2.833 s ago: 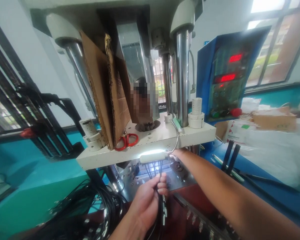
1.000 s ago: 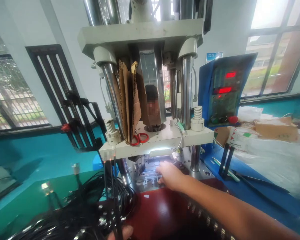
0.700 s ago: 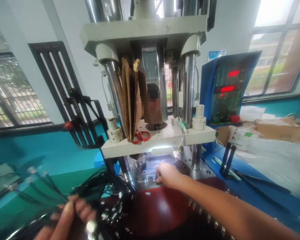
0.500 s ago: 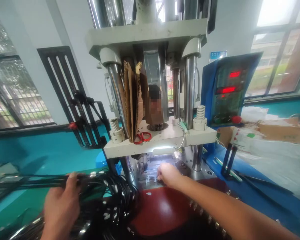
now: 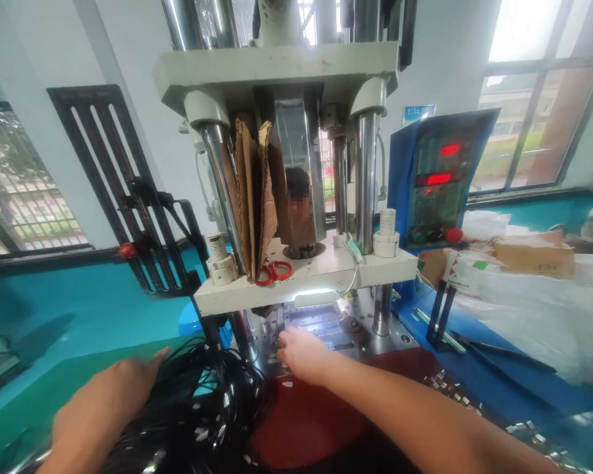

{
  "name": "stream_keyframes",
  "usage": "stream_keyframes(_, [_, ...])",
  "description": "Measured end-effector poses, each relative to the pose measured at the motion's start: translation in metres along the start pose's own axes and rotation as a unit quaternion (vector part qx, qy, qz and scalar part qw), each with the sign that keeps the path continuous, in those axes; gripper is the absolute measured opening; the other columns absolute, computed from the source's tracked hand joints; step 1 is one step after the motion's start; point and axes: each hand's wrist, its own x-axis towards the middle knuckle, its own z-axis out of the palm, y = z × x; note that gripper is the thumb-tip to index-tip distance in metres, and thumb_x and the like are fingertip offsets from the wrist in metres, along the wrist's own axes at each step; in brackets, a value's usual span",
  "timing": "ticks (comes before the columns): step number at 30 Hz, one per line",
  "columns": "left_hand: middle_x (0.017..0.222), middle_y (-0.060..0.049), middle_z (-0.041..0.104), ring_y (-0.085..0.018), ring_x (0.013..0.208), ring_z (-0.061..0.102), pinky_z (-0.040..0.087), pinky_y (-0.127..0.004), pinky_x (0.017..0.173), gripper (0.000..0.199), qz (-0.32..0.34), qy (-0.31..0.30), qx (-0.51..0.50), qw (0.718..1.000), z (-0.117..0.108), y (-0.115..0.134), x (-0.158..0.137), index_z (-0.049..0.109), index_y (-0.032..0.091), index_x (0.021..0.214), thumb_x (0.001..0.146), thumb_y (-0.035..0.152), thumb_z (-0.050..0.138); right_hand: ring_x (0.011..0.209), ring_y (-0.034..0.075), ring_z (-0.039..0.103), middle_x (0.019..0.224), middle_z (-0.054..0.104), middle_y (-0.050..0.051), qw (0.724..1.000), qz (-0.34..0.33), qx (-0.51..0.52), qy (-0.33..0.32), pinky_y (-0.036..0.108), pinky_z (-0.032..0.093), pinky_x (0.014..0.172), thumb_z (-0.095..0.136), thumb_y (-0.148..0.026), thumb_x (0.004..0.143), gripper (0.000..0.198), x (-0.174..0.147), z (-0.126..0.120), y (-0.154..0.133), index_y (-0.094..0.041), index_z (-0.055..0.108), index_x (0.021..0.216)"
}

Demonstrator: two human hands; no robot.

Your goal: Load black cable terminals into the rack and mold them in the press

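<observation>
Left hand [image 5: 103, 403]: over the near left, back upward, fingers stretched toward the cables; whether any strand is gripped cannot be told.
Right hand [image 5: 304, 353]: reaching to the front of the press base, fingers curled downward; fingertip contact and any held piece cannot be made out.
Black cables [image 5: 190, 411]: heaped in a tangled, looped bundle beside the left hand, bright metal ends showing among the loops.
Red-brown board [image 5: 306, 421]: between the cables and the right forearm, in front of the press base; small pale piece [image 5: 287, 384] near its far edge.
Metal connectors [image 5: 449, 390]: a row beyond the right forearm, on the right side.
Bench at right [image 5: 494, 388]: blue top, carrying a dark long tool [image 5: 516, 355] and two upright black bars [image 5: 441, 315].
Press base [image 5: 271, 362]: metal, with a die block [image 5: 321, 319] lit by a lamp [image 5: 315, 299] above it.
Press plate [image 5: 326, 266]: pale, carrying red-handled scissors [image 5: 275, 272] beside upright folded cardboard [image 5: 251, 207].
Control box [image 5: 439, 178]: blue, right of the press, two red displays lit, red button [image 5: 453, 235] low on its front.
Plastic bags [image 5: 534, 303]: piled behind the bench, cardboard piece [image 5: 534, 255] on top.
Slotted black frame [image 5: 116, 191]: leaning, left of the press.
Windows [image 5: 543, 112]: beyond, on both sides.
</observation>
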Motion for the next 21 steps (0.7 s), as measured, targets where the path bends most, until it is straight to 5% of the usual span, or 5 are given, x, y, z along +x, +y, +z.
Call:
stream_keyframes(3, [0.066, 0.000, 0.062, -0.021, 0.064, 0.056, 0.044, -0.033, 0.068, 0.036, 0.185, -0.055, -0.049, 0.980, -0.014, 0.055, -0.037, 0.059, 0.023, 0.080, 0.087, 0.052, 0.038, 0.094, 0.021, 0.056, 0.097, 0.061, 0.004, 0.999, -0.025, -0.016, 0.016, 0.039, 0.047, 0.079, 0.055, -0.024, 0.090, 0.013, -0.003, 0.002, 0.000, -0.015, 0.062, 0.084])
stream_keyframes(5, [0.084, 0.000, 0.064, -0.017, 0.078, 0.058, 0.044, -0.026, 0.073, 0.032, 0.349, -0.148, -0.136, 0.915, -0.003, 0.089, -0.052, 0.058, 0.024, 0.089, 0.093, 0.044, 0.033, 0.094, 0.021, 0.056, 0.098, 0.061, 0.005, 0.999, -0.038, -0.021, 0.023, 0.038, 0.047, 0.078, 0.055, -0.024, 0.090, 0.011, -0.004, 0.004, 0.000, -0.015, 0.062, 0.087])
stream_keyframes(7, [0.099, -0.001, 0.063, -0.016, 0.092, 0.057, 0.042, -0.025, 0.084, 0.028, 0.429, -0.173, -0.142, 0.875, 0.022, 0.113, -0.052, 0.058, 0.024, 0.097, 0.095, 0.031, 0.031, 0.093, 0.020, 0.057, 0.100, 0.061, 0.005, 0.998, -0.040, -0.020, 0.032, 0.038, 0.048, 0.078, 0.055, -0.024, 0.090, 0.011, -0.005, 0.006, 0.001, -0.015, 0.061, 0.092])
stream_keyframes(13, [0.126, -0.015, 0.054, -0.022, 0.114, 0.052, 0.039, -0.033, 0.096, 0.044, 0.386, -0.174, -0.068, 0.903, 0.103, 0.122, -0.021, 0.045, 0.015, 0.125, 0.082, 0.007, 0.039, 0.090, 0.019, 0.059, 0.100, 0.062, 0.005, 0.996, 0.023, 0.029, 0.076, 0.037, 0.050, 0.077, 0.053, -0.020, 0.092, 0.012, -0.003, 0.012, 0.005, -0.014, 0.059, 0.100])
stream_keyframes(21, [0.095, -0.011, 0.063, -0.025, 0.095, 0.061, 0.043, -0.034, 0.085, 0.017, 0.370, -0.180, 0.013, 0.911, 0.110, 0.127, -0.031, 0.063, 0.016, 0.084, 0.082, 0.018, 0.047, 0.076, 0.015, 0.059, 0.087, 0.060, 0.001, 0.970, 0.121, 0.144, 0.157, 0.032, 0.050, 0.069, 0.055, -0.024, 0.091, 0.010, -0.013, 0.006, 0.027, -0.015, 0.059, 0.091])
